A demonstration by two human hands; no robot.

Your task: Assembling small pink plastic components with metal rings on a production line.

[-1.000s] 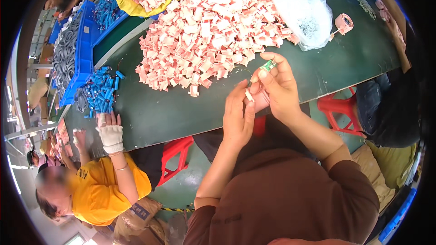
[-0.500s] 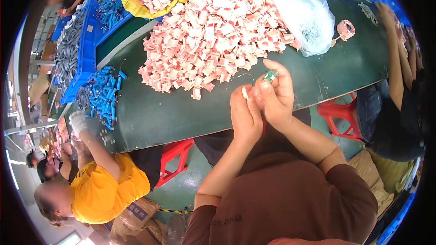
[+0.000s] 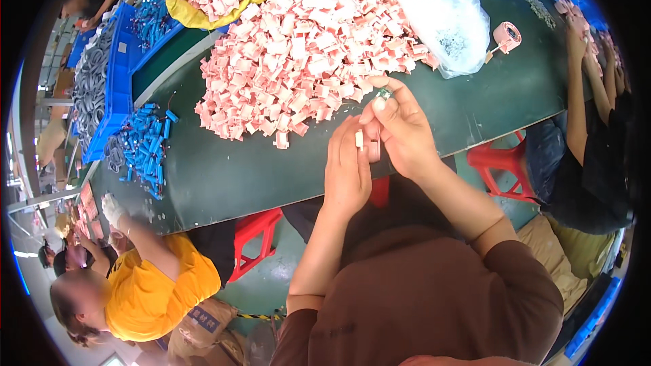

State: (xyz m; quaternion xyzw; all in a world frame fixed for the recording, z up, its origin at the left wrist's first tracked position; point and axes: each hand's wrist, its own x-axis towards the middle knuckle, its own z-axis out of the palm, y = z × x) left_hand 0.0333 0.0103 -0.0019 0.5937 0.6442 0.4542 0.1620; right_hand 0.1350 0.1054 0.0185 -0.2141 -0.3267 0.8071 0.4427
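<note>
My left hand [image 3: 347,171] is closed around a pink plastic part [image 3: 373,146], whose curved side shows between my two hands. A small whitish piece [image 3: 359,138] sticks up at the fingers of that hand. Close beside it, my right hand [image 3: 409,134] pinches a small green circuit board [image 3: 384,93] between thumb and forefinger; its other fingers are near the pink part. Both hands are raised over the near edge of the dark green table [image 3: 271,176]. Just beyond them lies a large heap of pink plastic parts [image 3: 298,61].
A yellow-rimmed sack [image 3: 178,7] and a clear plastic bag [image 3: 447,27] stand behind the heap. A pink round part [image 3: 506,37] lies to the right. Blue cylinders [image 3: 146,142] are piled at left, near a blue bin [image 3: 121,88]. Co-workers sit on both sides, one in a yellow shirt [image 3: 163,285].
The pink part has come into sight between my hands. My right hand, with the circuit board, has shifted a little left and farther away. The whole view has also shifted slightly.
</note>
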